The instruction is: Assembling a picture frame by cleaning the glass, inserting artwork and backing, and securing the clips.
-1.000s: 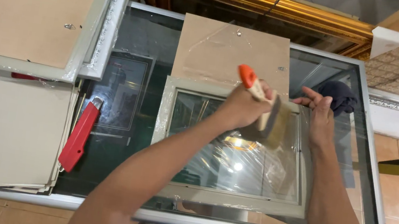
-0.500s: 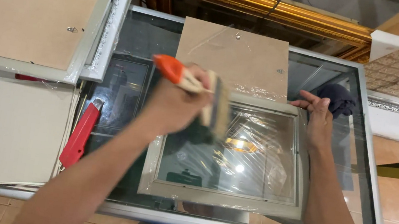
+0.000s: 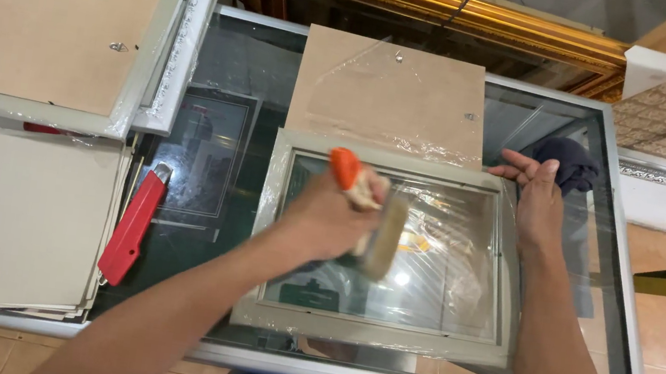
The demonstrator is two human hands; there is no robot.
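Orange-handled brush (image 3: 368,214) sits clamped in the closed left hand (image 3: 329,217), bristles on the glass of the grey picture frame (image 3: 389,251) lying on the glass table (image 3: 602,251). Right hand (image 3: 535,198) rests open-fingered on the frame's edge. Advise light, overlapping strokes with the frame held firm.

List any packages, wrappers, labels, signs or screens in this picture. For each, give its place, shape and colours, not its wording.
Clear plastic wrap: crinkled, glossy, over the grey frame at table centre, under the left hand and its brush.
Clear plastic film: loose over the brown backing board behind the frame.
No labels, signs or screens in view.
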